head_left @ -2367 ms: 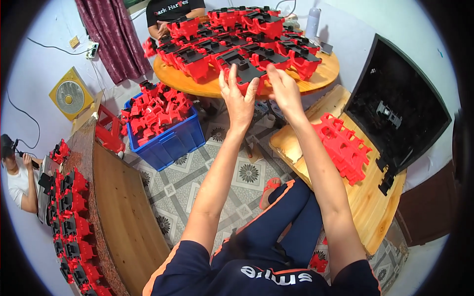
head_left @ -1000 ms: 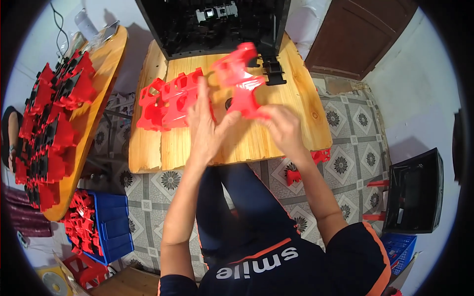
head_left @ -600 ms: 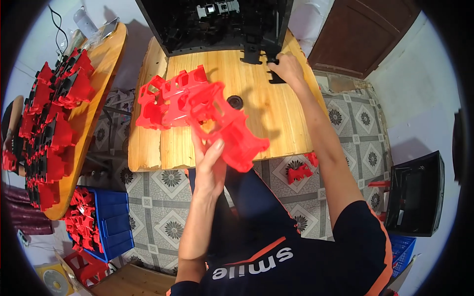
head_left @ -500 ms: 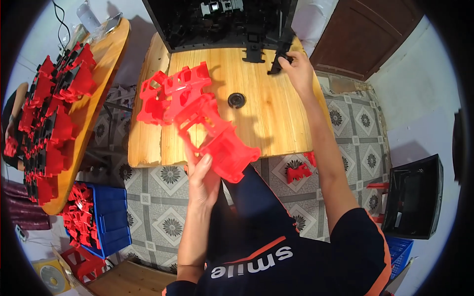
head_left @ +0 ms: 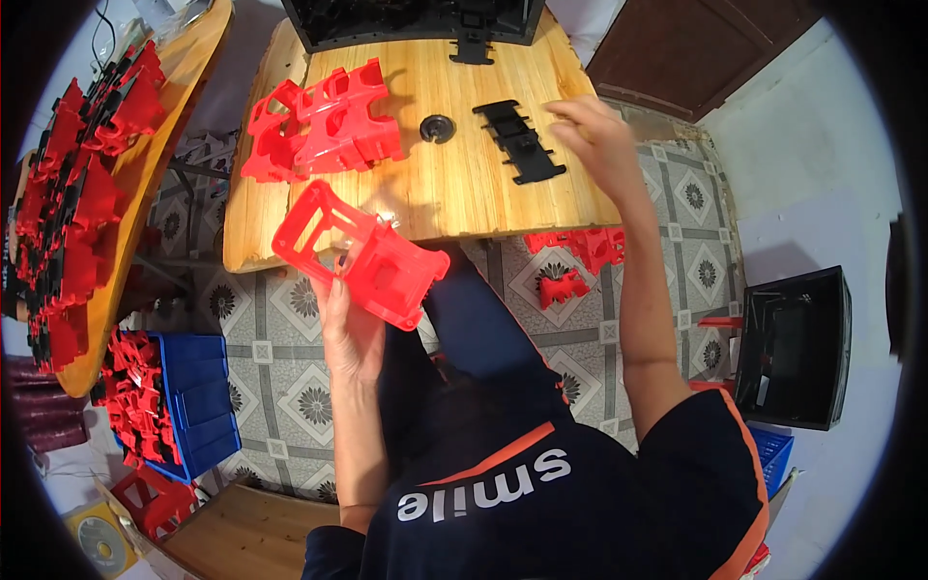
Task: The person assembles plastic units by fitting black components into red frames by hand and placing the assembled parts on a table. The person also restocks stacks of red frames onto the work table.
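Note:
My left hand (head_left: 350, 333) is closed round the lower side of a red plastic frame (head_left: 391, 275) with rectangular openings, held up over the table's near edge. A flat black plastic plate (head_left: 519, 142) with small side tabs lies slantwise on the wooden table. My right hand (head_left: 597, 145) is just right of that plate, apart from it, fingers loosely bent and holding nothing visible. Left of the plate sits a small round black part (head_left: 437, 129). More red plastic frames (head_left: 338, 121) stand together on the table's left side.
A dark bin (head_left: 416, 24) stands at the table's far edge, with another black plate (head_left: 473, 43) by it. To the left, a second table (head_left: 184, 87) bears rows of red-and-black parts; a blue crate (head_left: 201, 406) of red parts is below. Red pieces (head_left: 564, 288) lie on the floor.
My right hand has brought a black plate from beside the dark bin to the table's middle and let it go. The red frame in my left hand has turned and moved left.

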A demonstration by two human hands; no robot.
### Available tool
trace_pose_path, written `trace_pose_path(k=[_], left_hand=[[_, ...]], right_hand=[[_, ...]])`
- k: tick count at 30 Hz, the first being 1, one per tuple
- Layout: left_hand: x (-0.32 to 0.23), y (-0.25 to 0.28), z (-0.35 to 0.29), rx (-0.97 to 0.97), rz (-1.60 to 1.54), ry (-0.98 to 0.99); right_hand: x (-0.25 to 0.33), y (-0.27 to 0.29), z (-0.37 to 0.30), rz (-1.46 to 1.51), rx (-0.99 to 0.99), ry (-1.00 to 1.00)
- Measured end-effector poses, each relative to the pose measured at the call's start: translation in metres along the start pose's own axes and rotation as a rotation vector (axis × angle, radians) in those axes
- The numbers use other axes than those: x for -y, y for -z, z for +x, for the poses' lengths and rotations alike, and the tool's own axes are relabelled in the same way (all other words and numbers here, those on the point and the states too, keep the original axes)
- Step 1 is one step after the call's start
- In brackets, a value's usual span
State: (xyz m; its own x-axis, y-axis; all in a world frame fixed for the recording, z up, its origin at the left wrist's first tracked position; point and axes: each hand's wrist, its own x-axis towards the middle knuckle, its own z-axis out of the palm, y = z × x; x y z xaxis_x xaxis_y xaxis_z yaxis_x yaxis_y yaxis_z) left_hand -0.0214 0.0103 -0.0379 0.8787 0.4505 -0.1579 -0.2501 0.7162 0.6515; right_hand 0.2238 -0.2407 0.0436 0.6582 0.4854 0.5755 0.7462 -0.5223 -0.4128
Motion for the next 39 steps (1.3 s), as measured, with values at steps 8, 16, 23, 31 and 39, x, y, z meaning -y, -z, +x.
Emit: trace_pose_path(k=[8,16,23,31,39], left_hand=[[-0.004,-0.018,0.002,0.088,-0.012,-0.006],[-0.022,-0.018,0.011,0.218,0.007,0.108],[-0.024,-0.016,0.003,0.25,0.007,0.07],[-0.016,-0.022,0.011,0.259,0.071,-0.012],[-0.024,-0.032,-0.02,0.125,0.921,-0.35]], right_hand=[[-0.027,-0.071,-0.033,0.123,0.103,0.041],[0.111,-0.012,-0.029,0.349,0.207,0.454],[0.144,-0.03,-0.035,0.254,0.257,0.557],[0.143,-0.037,-0.038,0.136,0.22,0.557],[0.166,-0.1,-0.012,1.149,0.344,-0.365]])
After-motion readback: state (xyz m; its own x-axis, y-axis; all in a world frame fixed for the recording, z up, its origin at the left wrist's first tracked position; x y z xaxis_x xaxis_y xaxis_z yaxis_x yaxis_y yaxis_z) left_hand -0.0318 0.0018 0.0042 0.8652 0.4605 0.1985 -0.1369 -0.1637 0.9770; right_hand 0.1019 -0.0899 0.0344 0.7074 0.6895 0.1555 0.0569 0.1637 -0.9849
